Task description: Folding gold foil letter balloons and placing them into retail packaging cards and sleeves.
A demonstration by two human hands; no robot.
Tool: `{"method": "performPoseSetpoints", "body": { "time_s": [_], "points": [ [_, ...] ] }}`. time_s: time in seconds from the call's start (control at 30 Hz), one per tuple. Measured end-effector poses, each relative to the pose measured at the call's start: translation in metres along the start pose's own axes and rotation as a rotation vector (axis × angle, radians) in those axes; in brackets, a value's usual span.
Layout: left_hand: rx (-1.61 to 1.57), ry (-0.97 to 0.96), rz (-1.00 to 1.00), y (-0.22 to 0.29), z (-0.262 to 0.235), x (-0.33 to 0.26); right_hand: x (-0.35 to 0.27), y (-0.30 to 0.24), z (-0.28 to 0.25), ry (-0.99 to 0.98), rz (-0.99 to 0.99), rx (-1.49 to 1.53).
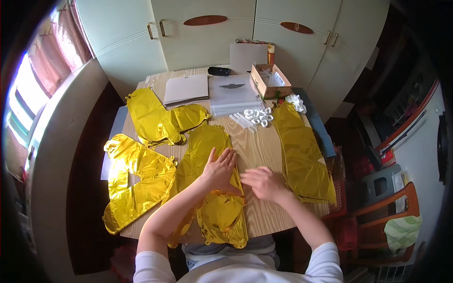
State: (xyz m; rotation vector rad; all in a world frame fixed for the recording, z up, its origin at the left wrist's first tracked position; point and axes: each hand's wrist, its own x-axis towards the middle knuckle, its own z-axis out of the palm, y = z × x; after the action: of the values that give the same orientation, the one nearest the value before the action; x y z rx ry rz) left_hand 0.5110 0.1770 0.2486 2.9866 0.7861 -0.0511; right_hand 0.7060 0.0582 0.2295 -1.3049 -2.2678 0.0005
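A flat gold foil balloon [200, 148] lies in front of me, its lower end folded over near the table's front edge. My left hand [220, 170] presses flat on it, fingers stretched out. Just right of its edge, over bare wood, is my right hand [265, 184], slightly blurred, its fingers loosely bent and apart, holding nothing that I can see. To the left lie two more gold foil balloons, a far one [158, 118] and a shiny near one [141, 174]. Another long gold foil balloon [304, 153] stretches along the right side.
The wooden table [266, 221] also holds a stack of grey-white sheets [187, 88], clear plastic bags [236, 96], a cardboard box [271, 81], white ribbon rolls [258, 115], thin white strips [243, 121] and a black object [219, 71]. A wooden chair [410, 203] stands at right.
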Motion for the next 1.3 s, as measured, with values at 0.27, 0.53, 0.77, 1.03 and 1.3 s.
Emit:
{"method": "performPoseSetpoints", "body": {
  "time_s": [0.27,0.53,0.77,1.03,1.3],
  "points": [
    [-0.003,-0.014,-0.019,0.003,0.000,0.000,0.010,0.014,-0.004,-0.209,-0.146,-0.070],
    [-0.022,0.021,-0.010,0.003,0.002,0.002,-0.021,-0.010,-0.025,-0.274,-0.220,-0.048],
    [0.045,-0.040,-0.044,0.005,-0.003,0.010,-0.031,-0.025,-0.030,-0.253,-0.231,-0.065],
    [-0.041,-0.027,-0.124,-0.018,-0.006,0.040,-0.037,-0.028,-0.025,-0.195,-0.172,0.024],
    [-0.144,0.072,-0.217,-0.044,-0.015,0.039,-0.042,-0.035,-0.016,-0.078,-0.070,0.126]
  ]
}}
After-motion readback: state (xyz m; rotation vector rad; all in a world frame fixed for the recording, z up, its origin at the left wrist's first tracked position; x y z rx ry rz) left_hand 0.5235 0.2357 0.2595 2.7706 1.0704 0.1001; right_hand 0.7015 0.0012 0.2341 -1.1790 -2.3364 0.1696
